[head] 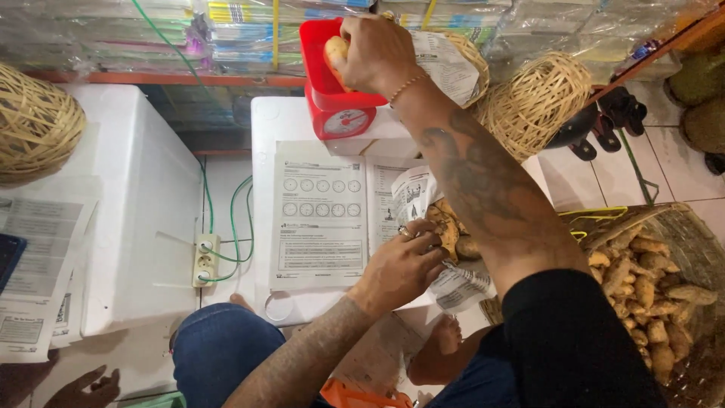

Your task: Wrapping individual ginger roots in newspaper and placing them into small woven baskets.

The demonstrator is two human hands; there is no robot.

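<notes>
My right hand (375, 51) reaches forward over the red tray of a small red kitchen scale (332, 94) and holds a pale yellowish root piece (334, 51) above it. My left hand (402, 264) rests on a pile of brownish root pieces (453, 230) lying on printed paper sheets (317, 215), its fingers touching the pile. Both the sheets and the scale sit on a white box (264, 121) in front of me.
A wide woven basket (683, 227) full of yellowish roots sits at my right. Woven bamboo baskets (540, 98) stand behind the scale and at far left (34, 121). A power strip (204, 261) with green cables lies between two white boxes. Sandals (604, 121) lie on the tiled floor.
</notes>
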